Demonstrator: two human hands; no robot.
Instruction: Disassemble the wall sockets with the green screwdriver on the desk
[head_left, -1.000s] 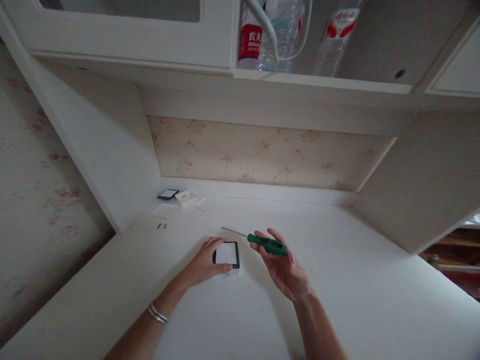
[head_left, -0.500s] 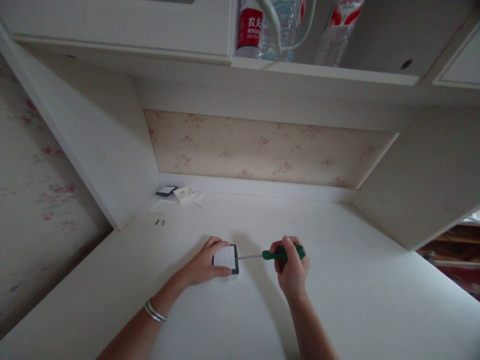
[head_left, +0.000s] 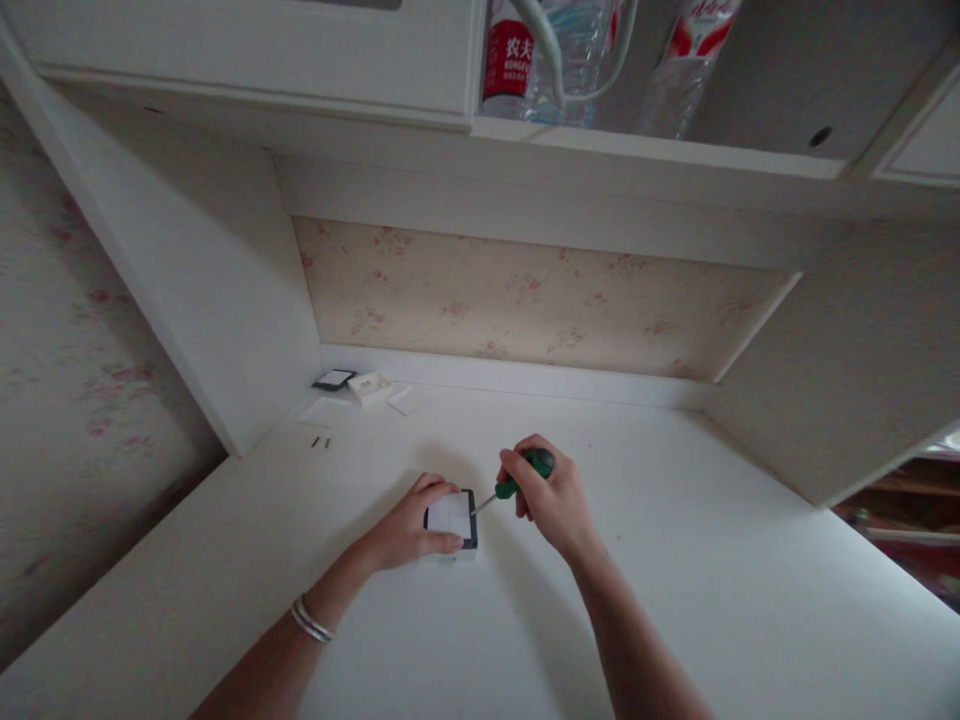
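Observation:
My left hand (head_left: 418,525) grips a small square wall switch (head_left: 451,512) with a white face and a dark rim, thumb along its near side and fingers along the far side. In my right hand (head_left: 544,490) is a screwdriver (head_left: 509,488) with a green handle, fingers wrapped round it. Its metal shaft slants down to the left, and the tip meets the dark rim on the switch's right edge. How far the tip reaches under the rim cannot be made out.
At the back left of the white desk (head_left: 675,600) lie a dark-rimmed plate (head_left: 334,380), a white box-like frame (head_left: 370,388), thin white plates (head_left: 409,400) and two small dark screw-like pieces (head_left: 321,442). Bottles (head_left: 508,60) and a white cable (head_left: 551,50) occupy the shelf above.
My right hand has moved left and up, tipping the screwdriver from nearly level to a steeper slant with its handle raised. My left hand and the switch have stayed put.

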